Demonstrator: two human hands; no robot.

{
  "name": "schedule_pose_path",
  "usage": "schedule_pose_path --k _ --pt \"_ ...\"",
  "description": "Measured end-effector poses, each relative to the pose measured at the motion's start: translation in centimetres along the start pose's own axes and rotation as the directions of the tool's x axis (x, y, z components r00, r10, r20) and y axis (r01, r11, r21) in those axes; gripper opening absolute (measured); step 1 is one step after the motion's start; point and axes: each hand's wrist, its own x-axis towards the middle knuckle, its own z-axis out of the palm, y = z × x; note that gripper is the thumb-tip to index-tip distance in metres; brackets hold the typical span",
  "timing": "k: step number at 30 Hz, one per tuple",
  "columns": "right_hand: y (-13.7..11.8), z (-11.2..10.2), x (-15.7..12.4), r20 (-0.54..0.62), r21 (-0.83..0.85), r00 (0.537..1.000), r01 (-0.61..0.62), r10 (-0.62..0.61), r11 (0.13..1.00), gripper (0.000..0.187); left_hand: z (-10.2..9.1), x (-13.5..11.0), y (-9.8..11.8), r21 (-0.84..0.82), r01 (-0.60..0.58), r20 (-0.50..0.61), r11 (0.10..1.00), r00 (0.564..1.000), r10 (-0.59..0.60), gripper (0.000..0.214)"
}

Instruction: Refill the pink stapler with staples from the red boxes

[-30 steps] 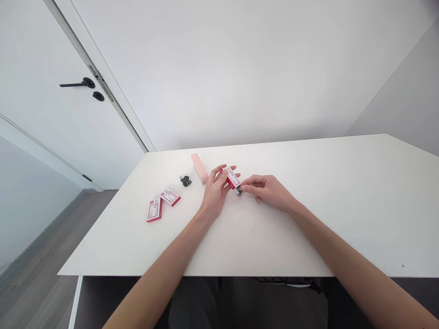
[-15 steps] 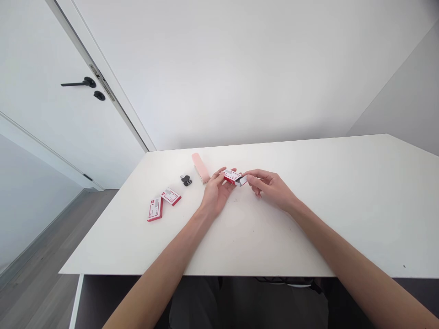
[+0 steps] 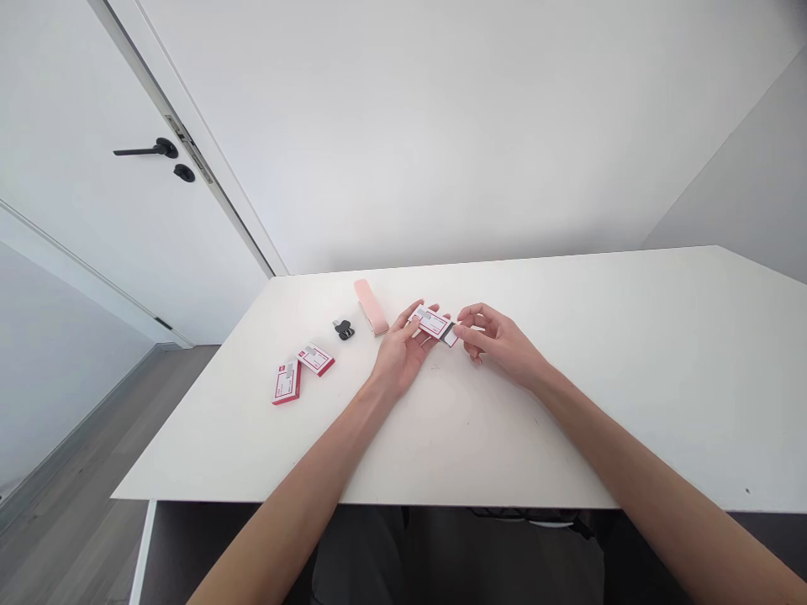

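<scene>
A small red-and-white staple box point(image 3: 432, 320) lies tilted across my left hand point(image 3: 401, 353), which grips it with the thumb on top and the fingers beneath. The right end of the box is open, with a dark grey strip showing between the printed cover and a white end piece. At that end is my right hand point(image 3: 495, 338), its thumb tip against the white piece and its fingers curled. Left of my hands stand a pink stapler point(image 3: 371, 307) and a small black staple remover point(image 3: 344, 329).
Two more red-and-white boxes point(image 3: 287, 382) lie touching at the left of the white table point(image 3: 466, 454). A white wall rises behind the table's far edge. A door with a black handle point(image 3: 145, 150) is at the left.
The box has turned so its top faces me more, and the white end piece now lies flatter. My right hand has shifted slightly, its fingers a little looser.
</scene>
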Motion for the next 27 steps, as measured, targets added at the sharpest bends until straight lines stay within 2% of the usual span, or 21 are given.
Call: schedule_pose_path --k 9,16,27 --pt "0.5 -0.2 0.2 0.004 -0.012 1.0 0.001 -0.001 1.0 0.043 0.2 -0.2 0.0 0.001 0.008 0.074 1.0 0.997 -0.008 0.035" --pt "-0.1 0.1 0.0 -0.003 -0.016 1.0 0.012 -0.012 1.0 0.045 0.5 -0.5 0.0 0.027 0.062 0.118 0.998 0.991 -0.064 0.033" --pt "-0.5 0.1 -0.1 -0.068 0.021 0.997 0.03 -0.028 0.999 0.043 0.5 -0.4 -0.3 0.124 0.089 0.135 0.988 0.985 -0.105 0.03"
